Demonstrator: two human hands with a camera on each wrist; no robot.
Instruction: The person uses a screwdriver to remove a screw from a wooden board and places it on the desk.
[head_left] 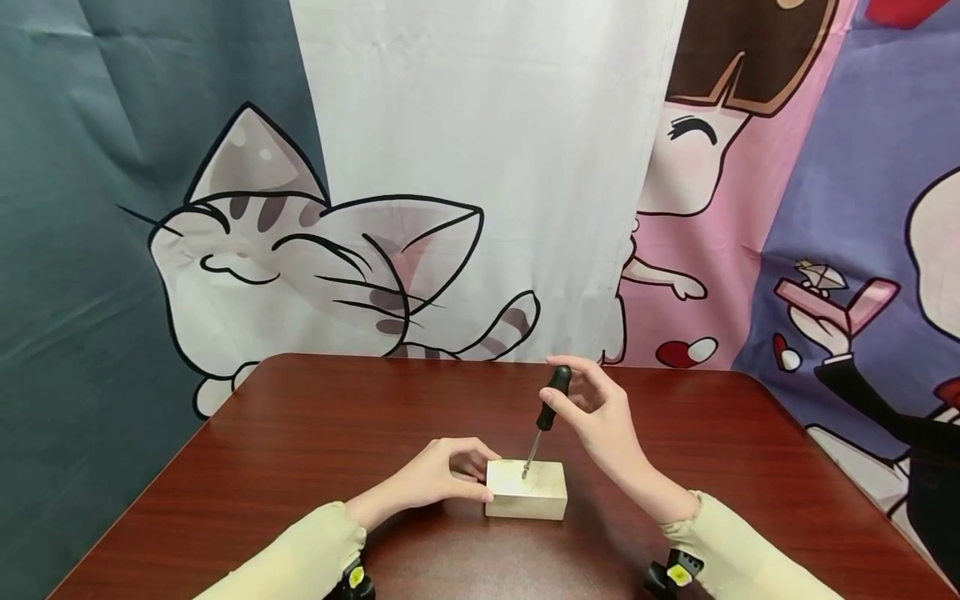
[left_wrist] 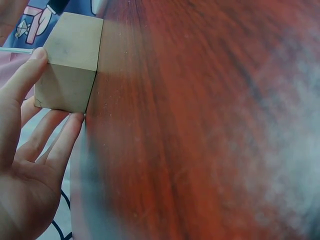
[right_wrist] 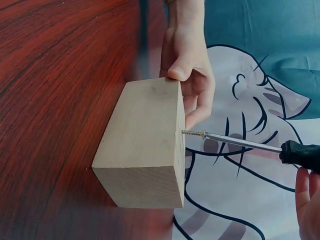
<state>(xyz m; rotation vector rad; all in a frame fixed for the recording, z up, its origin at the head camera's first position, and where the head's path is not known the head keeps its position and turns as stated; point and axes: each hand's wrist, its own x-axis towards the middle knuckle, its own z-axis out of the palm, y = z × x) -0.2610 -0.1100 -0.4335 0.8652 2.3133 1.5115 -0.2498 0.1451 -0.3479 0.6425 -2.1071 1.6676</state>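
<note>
A pale wooden block [head_left: 527, 506] lies on the table. My left hand [head_left: 438, 473] holds its left end, thumb at the near side and fingers behind; in the left wrist view the thumb and fingertips meet the block's end and edges. My right hand [head_left: 603, 417] pinches the black handle of a screwdriver [head_left: 557, 392] above the block, thumb on one side, with the index finger near the handle's top. The shaft slants down to a brass-coloured screw [right_wrist: 194, 133], which stands partly sunk in the block's top face. Its driver tip meets the screw head.
The reddish-brown wooden table [head_left: 337, 417] stretches around the block, its far edge against a cartoon-printed cloth [head_left: 487, 125]. Black wrist cameras [head_left: 358, 581] are strapped at both light yellow sleeves [head_left: 738, 546].
</note>
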